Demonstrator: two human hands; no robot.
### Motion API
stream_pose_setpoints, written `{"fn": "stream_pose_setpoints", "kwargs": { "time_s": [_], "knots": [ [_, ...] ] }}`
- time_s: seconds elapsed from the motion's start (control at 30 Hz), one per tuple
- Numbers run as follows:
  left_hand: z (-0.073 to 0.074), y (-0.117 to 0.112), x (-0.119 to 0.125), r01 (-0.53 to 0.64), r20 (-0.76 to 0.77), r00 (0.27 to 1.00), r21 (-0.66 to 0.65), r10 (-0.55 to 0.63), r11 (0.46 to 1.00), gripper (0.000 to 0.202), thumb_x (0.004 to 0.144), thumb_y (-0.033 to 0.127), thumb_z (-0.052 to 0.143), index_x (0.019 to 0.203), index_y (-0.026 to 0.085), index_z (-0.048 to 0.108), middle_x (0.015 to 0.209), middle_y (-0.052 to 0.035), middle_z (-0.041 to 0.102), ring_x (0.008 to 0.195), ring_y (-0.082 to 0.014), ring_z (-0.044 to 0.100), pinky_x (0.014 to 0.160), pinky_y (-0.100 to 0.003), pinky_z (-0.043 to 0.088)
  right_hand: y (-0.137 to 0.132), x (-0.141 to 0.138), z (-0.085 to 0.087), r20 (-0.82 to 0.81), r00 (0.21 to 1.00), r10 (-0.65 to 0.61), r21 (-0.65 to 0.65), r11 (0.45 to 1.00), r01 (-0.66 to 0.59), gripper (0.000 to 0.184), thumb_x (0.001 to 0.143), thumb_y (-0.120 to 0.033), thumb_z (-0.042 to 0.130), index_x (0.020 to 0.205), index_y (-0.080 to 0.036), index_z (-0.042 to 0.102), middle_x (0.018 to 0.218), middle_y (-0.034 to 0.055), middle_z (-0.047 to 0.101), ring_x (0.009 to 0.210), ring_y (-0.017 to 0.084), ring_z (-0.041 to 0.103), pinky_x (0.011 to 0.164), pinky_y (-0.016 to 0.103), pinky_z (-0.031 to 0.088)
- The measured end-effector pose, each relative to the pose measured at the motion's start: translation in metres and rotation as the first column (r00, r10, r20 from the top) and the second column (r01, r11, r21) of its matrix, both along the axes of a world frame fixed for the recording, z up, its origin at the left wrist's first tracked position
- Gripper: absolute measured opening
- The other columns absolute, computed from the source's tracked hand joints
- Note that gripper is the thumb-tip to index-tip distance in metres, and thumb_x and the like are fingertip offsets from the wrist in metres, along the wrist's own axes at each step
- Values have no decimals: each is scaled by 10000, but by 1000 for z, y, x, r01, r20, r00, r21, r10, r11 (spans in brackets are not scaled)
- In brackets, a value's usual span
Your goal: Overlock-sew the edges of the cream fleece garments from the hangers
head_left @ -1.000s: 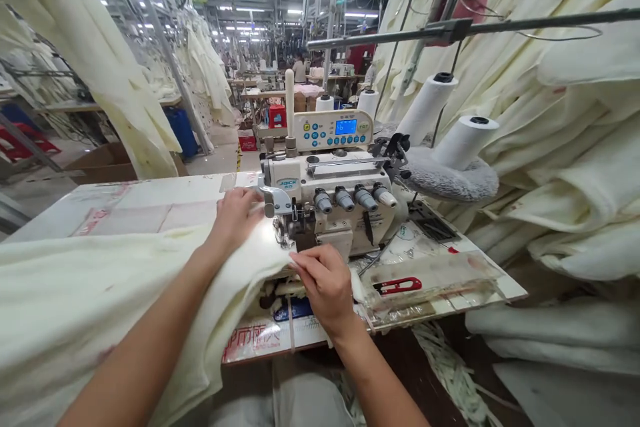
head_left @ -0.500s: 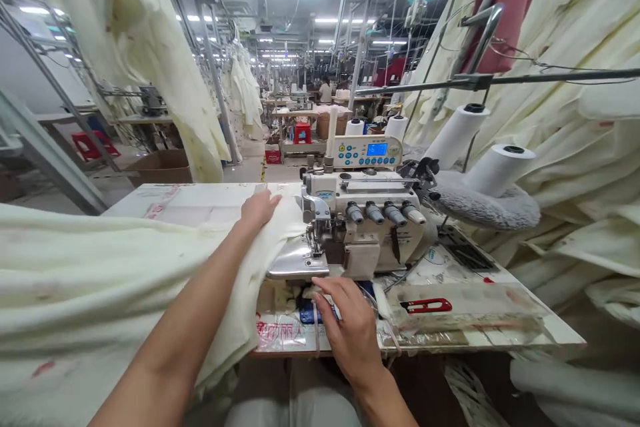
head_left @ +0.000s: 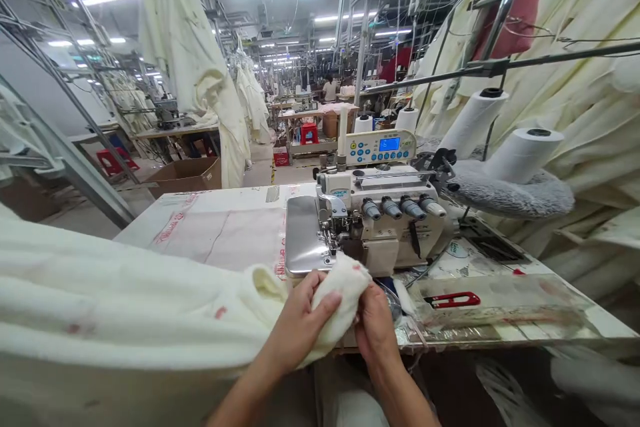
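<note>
A bunched end of cream fleece fabric [head_left: 337, 303] with small reddish marks is between my two hands, just in front of the overlock sewing machine [head_left: 380, 213]. My left hand [head_left: 307, 310] grips it from the left, thumb on top. On its right edge, the fingers of my right hand [head_left: 375, 317] are closed around the fabric; their tips are partly hidden. The rest of the cloth stretches left over the table's front edge. Bare metal shows on the machine's plate [head_left: 303, 237], and the fabric is apart from the needle area.
Red thread snips [head_left: 453, 300] lie on a clear plastic tray at the right. White thread cones [head_left: 525, 153] stand behind on a grey furry pad. Cream garments [head_left: 195, 67] hang at both sides. A cardboard box [head_left: 185, 177] sits beyond the white table [head_left: 145, 220]. One person sits far back.
My left hand has come back from the table's far side to the front, bringing the fabric off the machine plate. My right hand has moved slightly right and now holds the fabric's edge.
</note>
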State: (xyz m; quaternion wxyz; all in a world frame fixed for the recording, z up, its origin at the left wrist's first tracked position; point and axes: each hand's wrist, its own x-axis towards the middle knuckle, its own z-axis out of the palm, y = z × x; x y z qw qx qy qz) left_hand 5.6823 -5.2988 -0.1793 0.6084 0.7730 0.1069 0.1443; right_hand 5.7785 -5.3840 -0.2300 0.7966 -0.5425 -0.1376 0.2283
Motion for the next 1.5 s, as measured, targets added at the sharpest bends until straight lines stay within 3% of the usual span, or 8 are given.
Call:
{"fn": "stream_pose_setpoints", "kwargs": {
  "time_s": [0.17, 0.3, 0.47, 0.77, 0.97, 1.17, 1.4, 1.5],
  "knots": [
    [1, -1, 20, -50, 95, 994, -34, 53, 998, 253, 844, 421, 509, 924, 181, 505, 869, -6, 542, 812, -144, 492, 734, -228, 411, -19, 0, -5, -81, 981, -175, 51, 983, 179, 425, 704, -524, 631, 629, -199, 368, 515, -83, 306, 396, 51, 240, 368, 167, 224],
    [7, 5, 5, -118, 90, 988, -87, 126, 989, 243, 822, 411, 555, 884, 183, 497, 815, 11, 520, 760, -121, 476, 696, -205, 404, -33, -27, 1, 114, 944, -309, 87, 950, 300, 270, 821, -405, 597, 997, -230, 489, 778, -19, 526, 502, 77, 458, 467, 185, 406],
    [14, 16, -25, -100, 69, 990, -281, 124, 955, 266, 808, 410, 582, 916, 181, 498, 807, 13, 528, 693, -93, 483, 624, -187, 410, -26, -54, 24, 707, 707, -36, -49, 994, 100, 243, 851, -288, 575, 1084, -239, 527, 995, 55, 559, 870, 183, 562, 754, 288, 482],
    [31, 86, -97, -156, 88, 971, -471, 222, 868, 274, 762, 393, 643, 837, 146, 551, 660, 16, 541, 544, -64, 473, 500, -148, 379, 4, -86, 35, 946, 323, 32, 34, 980, -197, 85, 848, -188, 550, 933, -185, 549, 788, 41, 606, 733, 175, 558, 668, 284, 468],
    [57, 117, -118, -121, 7, 991, -350, 131, 929, 322, 742, 408, 665, 876, 133, 565, 705, 1, 563, 541, -59, 480, 490, -142, 362, 25, -88, 30, 727, 630, 273, -201, 962, -186, 291, 877, -338, 533, 1148, -246, 485, 1103, 52, 573, 921, 186, 577, 738, 275, 498],
    [43, 90, -109, -141, 35, 986, -326, 161, 935, 286, 781, 368, 633, 946, 156, 537, 805, -3, 575, 641, -75, 513, 571, -156, 390, 34, -95, 31, 790, 608, 73, -76, 997, -21, 298, 852, -328, 561, 1123, -230, 487, 1087, 54, 531, 999, 202, 510, 837, 310, 442],
    [38, 67, -112, -129, 11, 992, -37, 129, 991, 229, 870, 364, 500, 930, 153, 565, 877, -23, 575, 820, -127, 511, 757, -221, 390, 39, -101, 39, 671, 687, 280, -235, 958, -161, 218, 833, -271, 522, 1033, -191, 548, 940, 39, 594, 846, 188, 534, 743, 274, 410],
    [41, 76, -115, -220, 15, 975, 125, 220, 967, 246, 884, 382, 463, 844, 154, 545, 771, 9, 510, 732, -101, 447, 685, -191, 359, 36, -98, 42, 363, 788, 497, -167, 867, -470, 212, 792, -217, 482, 950, -177, 618, 888, 31, 625, 770, 166, 537, 674, 241, 408]
  ]
}}
